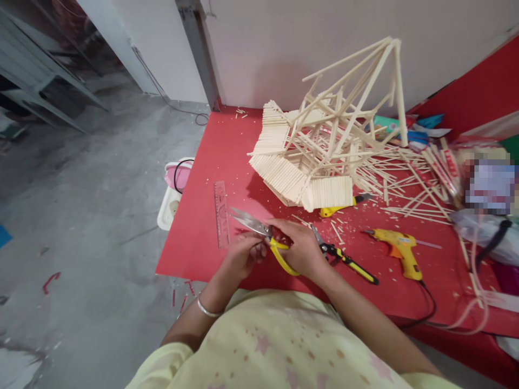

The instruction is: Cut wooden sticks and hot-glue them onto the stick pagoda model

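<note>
Grey floor lies left of the red table, whose left edge slants toward the near corner. A strip of red surface separates that edge from a clear ruler. Just right of it, the left hand curls its fingers beside the blades of the scissors; whether they pinch anything I cannot tell. The scissors sit above the table's near side, blades parted and pointing far left, yellow handles grasped by the right hand. The stick model crowds the far side. Cutting pliers, a glue gun and scattered sticks narrow the room rightward.
</note>
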A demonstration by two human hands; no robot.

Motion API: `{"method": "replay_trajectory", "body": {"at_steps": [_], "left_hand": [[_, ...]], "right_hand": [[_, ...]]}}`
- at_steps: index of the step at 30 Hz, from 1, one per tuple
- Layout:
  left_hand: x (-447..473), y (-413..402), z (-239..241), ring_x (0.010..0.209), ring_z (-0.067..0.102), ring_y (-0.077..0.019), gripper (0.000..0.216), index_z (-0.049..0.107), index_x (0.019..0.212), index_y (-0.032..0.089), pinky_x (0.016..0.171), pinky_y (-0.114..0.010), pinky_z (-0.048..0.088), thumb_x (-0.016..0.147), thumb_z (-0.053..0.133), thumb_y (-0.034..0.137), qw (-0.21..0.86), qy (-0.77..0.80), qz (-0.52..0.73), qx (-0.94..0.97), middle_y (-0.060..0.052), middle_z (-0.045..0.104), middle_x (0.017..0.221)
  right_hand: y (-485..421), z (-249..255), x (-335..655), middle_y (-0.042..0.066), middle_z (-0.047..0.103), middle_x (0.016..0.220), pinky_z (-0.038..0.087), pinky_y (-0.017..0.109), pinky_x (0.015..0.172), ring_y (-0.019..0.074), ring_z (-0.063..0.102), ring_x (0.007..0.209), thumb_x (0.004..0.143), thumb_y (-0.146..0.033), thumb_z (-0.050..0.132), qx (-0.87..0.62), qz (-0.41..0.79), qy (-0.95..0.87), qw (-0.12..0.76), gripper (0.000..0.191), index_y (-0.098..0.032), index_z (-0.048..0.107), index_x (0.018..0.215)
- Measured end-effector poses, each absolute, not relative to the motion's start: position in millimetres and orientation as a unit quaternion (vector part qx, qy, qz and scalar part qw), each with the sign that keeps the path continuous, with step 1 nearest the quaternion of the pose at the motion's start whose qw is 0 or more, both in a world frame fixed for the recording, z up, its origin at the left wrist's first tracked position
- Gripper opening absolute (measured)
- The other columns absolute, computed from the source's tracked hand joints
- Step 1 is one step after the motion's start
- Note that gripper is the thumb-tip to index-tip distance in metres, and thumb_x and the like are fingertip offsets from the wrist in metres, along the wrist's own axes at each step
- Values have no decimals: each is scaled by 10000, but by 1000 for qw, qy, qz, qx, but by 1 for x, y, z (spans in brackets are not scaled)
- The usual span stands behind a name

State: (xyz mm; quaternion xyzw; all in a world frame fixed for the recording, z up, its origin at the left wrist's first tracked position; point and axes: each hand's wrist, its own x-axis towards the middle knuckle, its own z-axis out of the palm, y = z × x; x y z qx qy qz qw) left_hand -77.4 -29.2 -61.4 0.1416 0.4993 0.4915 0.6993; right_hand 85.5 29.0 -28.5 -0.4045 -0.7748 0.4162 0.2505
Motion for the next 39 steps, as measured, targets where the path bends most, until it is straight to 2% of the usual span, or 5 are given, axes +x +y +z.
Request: {"method": "replay_trajectory", "body": {"at_steps": [11, 16, 23, 32, 39], "left_hand": [[-78, -27, -56, 458, 391, -21, 332, 695, 726, 93, 375, -127, 243, 651, 888, 352, 772, 406, 488, 31, -19, 610, 646], [-84, -25, -50, 460, 371, -1, 300, 663, 743, 92, 391, -96, 281, 667, 884, 280, 764, 370, 529, -9, 17, 552, 632], [-83, -21, -51, 491, 453, -39, 243, 606, 738, 132, 402, -111, 332, 687, 824, 225, 741, 367, 562, 1, 27, 524, 609], [-77, -20, -48, 479, 390, -34, 325, 575, 729, 151, 443, -129, 319, 680, 861, 298, 743, 342, 573, 45, 46, 476, 572], [-72, -19, -52, 469, 463, -68, 369, 606, 738, 150, 442, -168, 337, 657, 887, 374, 699, 395, 591, 78, 40, 506, 513]], "right_hand": [[34, -36, 90, 29, 740, 1114, 545, 319, 905, 185, 704, 975, 841, -305, 701, -394, 500, -724, 266, 412, -253, 660, 1248], [21, -32, 108, 70, 725, 1060, 545, 358, 840, 219, 679, 886, 847, -434, 699, -452, 391, -764, 241, 480, -231, 612, 1273], [3, -14, 126, 142, 688, 1150, 505, 470, 944, 323, 622, 1097, 891, -467, 635, -447, 200, -865, 114, 536, -187, 573, 1344], [1, -17, 119, 131, 666, 1121, 487, 415, 921, 313, 599, 1098, 907, -493, 619, -448, 142, -878, 88, 557, -192, 562, 1373], [0, -19, 119, 108, 665, 1035, 470, 343, 718, 278, 641, 951, 919, -488, 601, -466, 111, -874, 78, 530, -238, 565, 1385]]}}
